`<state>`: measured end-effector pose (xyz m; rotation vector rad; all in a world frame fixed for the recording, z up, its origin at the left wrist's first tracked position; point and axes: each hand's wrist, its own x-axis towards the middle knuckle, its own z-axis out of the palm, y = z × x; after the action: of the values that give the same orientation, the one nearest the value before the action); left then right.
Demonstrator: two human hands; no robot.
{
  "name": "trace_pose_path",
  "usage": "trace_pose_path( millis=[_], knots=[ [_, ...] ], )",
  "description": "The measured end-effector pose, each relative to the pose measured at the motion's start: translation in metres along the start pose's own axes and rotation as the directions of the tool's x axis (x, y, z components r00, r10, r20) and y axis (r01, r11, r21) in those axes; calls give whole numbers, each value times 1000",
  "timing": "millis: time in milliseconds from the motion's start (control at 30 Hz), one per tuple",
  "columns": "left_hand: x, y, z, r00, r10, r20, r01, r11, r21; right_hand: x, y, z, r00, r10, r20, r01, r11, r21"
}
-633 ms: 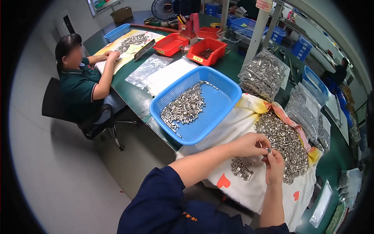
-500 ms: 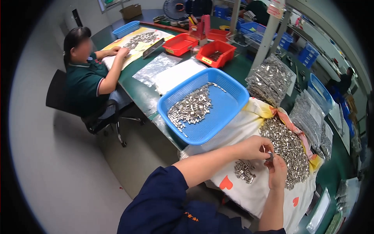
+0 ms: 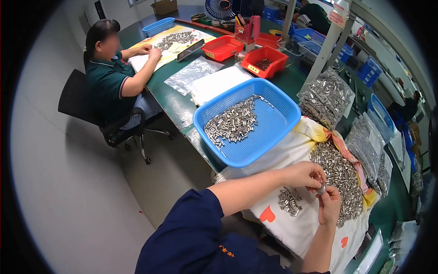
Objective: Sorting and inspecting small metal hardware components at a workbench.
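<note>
My left hand (image 3: 305, 175) and my right hand (image 3: 329, 204) meet over the cloth, fingers pinched on one small round silvery metal piece (image 3: 321, 188) between them. Fingertips hide part of it, and its exact kind cannot be told. Under and beyond the hands spreads a large heap of small metal sleeves (image 3: 340, 169) on the white and yellow cloth (image 3: 260, 201). A smaller pile of metal sleeves (image 3: 289, 201) lies left of my right hand. Farther left, a blue perforated basket (image 3: 269, 132) holds many similar sleeves (image 3: 232, 121) toward its left side.
Clear bags of metal parts (image 3: 326, 98) stand at the right, near a metal post (image 3: 325, 50). Red bins (image 3: 269, 68), a clear plastic sheet (image 3: 191, 75) and white paper (image 3: 219, 84) lie beyond the basket. A co-worker (image 3: 109, 77) sits at the far left, handling small parts.
The whole view has shifted slightly, moving the scene a little rightward. My hands stay together on the round metal piece, which now shows a brighter face.
</note>
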<state>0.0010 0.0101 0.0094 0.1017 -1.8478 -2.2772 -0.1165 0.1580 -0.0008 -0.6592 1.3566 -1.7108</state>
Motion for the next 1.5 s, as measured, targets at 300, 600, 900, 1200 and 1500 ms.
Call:
trace_pose_path(
  millis=[300,600,900,1200,1500],
  knots=[
    [2,-2,3,998,-64,-3,63,988,-138,-3,-1,4,985,-162,-52,148,967,-210],
    [-1,4,4,994,-104,-15,101,986,-136,1,7,2,956,-293,6,285,926,-246],
    [-1,-2,5,998,-65,-16,64,996,-57,2,10,6,948,-318,-21,297,905,-304],
    [8,3,14,981,120,-155,-83,971,224,4,5,3,941,-312,-131,278,934,-225],
    [15,16,79,922,386,40,-281,594,754,-38,-25,-14,959,271,-82,-186,823,537]
  ],
)
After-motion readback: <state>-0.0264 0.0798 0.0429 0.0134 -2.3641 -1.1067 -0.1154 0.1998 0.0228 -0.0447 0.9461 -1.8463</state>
